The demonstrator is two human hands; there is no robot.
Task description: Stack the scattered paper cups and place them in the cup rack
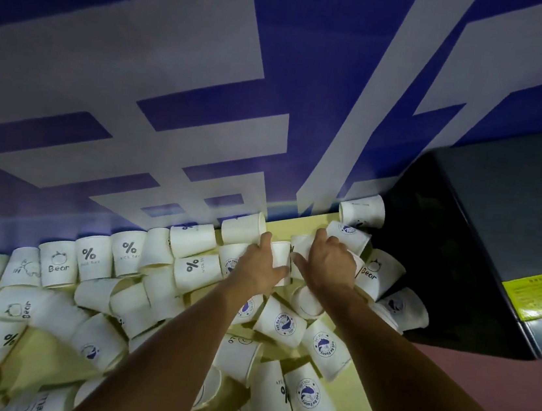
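Observation:
Several white paper cups with printed logos lie scattered on a pale yellow table [297, 229]. Both my arms reach to the far right part of the pile. My left hand [260, 267] grips a white cup [281, 254] lying on its side. My right hand [330, 264] grips another white cup [302, 248] right beside it. The two cups touch end to end between my hands. No cup rack is in view.
A blue and white banner wall [174, 91] rises right behind the table. A black cabinet [481, 231] with a yellow label [540, 293] stands at the right, touching the pile. More cups [57, 263] line the wall to the left and crowd the table below my arms.

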